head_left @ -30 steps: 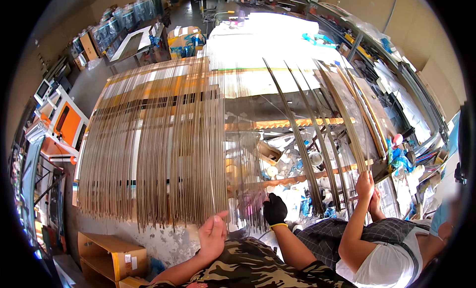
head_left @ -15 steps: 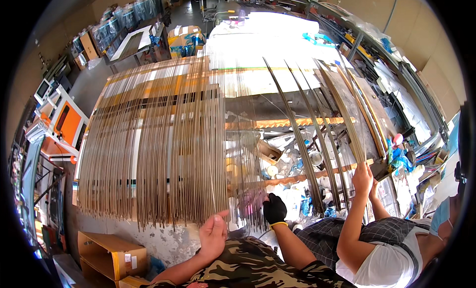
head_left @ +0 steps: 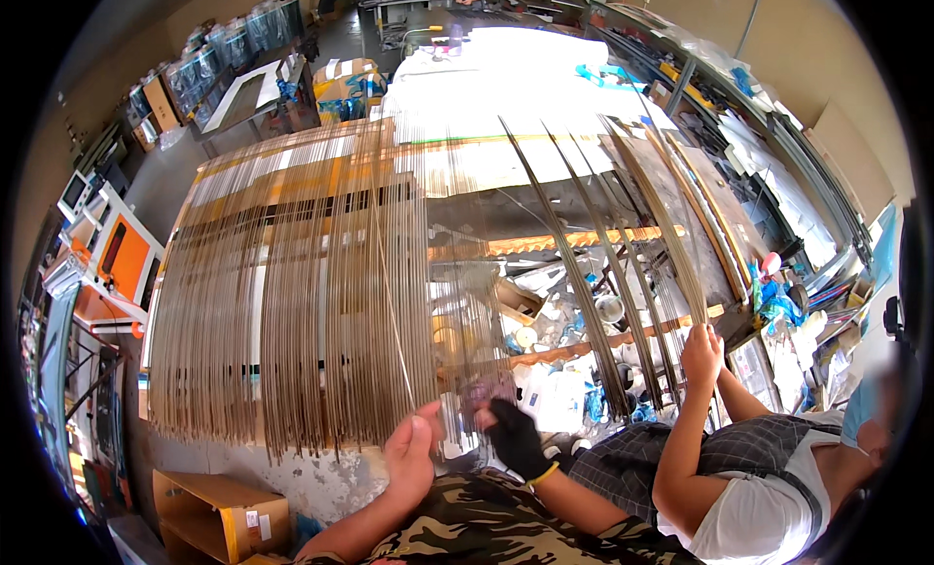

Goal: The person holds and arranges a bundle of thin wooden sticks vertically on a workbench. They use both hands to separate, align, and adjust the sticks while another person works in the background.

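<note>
Many thin brownish metal rods (head_left: 292, 312) lie side by side in a dense row across a frame. My bare left hand (head_left: 411, 458) is at the near end of the row, its thumb and fingers closed on one lighter thin rod (head_left: 391, 307) that slants across the others. Close to its right, my right hand (head_left: 518, 444) wears a black glove with bare fingertips. Its fingers are curled together beside the sparser rods (head_left: 467, 322); what they hold is too small to make out.
At the right, a co-worker's hands (head_left: 702, 356) grip the near end of a rod bundle (head_left: 662, 205). Further bundles (head_left: 574, 273) cross wooden rails (head_left: 584, 239) above scattered clutter. An open cardboard box (head_left: 219, 516) sits on the floor at lower left. White sheeting (head_left: 496, 79) covers the far table.
My right hand has moved left, closer to my left hand. The lighter rod at my left hand now stands out at a slant over the row. The whole view has shifted slightly.
</note>
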A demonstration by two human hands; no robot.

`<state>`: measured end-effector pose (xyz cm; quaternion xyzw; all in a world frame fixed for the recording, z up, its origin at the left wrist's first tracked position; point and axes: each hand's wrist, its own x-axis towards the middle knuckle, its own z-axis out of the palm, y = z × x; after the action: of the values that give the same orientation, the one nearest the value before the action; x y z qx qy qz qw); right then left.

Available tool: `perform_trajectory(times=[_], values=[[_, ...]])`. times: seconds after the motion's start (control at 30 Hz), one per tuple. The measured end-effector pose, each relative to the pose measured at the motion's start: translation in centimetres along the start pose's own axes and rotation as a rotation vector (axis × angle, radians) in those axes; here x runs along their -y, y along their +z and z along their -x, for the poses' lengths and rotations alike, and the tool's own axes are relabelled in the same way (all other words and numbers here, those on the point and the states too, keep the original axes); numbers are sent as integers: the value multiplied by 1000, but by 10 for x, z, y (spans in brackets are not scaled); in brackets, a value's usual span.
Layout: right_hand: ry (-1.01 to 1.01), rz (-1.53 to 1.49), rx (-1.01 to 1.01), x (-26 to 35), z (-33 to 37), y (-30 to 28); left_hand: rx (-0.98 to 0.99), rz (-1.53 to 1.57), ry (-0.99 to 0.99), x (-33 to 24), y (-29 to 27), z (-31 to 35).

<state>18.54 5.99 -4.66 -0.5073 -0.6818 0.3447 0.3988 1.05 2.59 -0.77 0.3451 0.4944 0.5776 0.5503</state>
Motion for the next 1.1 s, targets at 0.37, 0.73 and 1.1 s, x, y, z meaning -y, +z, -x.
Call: perform_trajectory(times=[0.37,0.73,1.1], values=[[51,-46,-185,32,0,0,334,-90,-79,6,37,-23],[153,375,-377,-81,-23,-34,264,-339,-237,37,-34,6],[390,453,-194,-108,-36,-18,259,-311,-267,30,-37,13]])
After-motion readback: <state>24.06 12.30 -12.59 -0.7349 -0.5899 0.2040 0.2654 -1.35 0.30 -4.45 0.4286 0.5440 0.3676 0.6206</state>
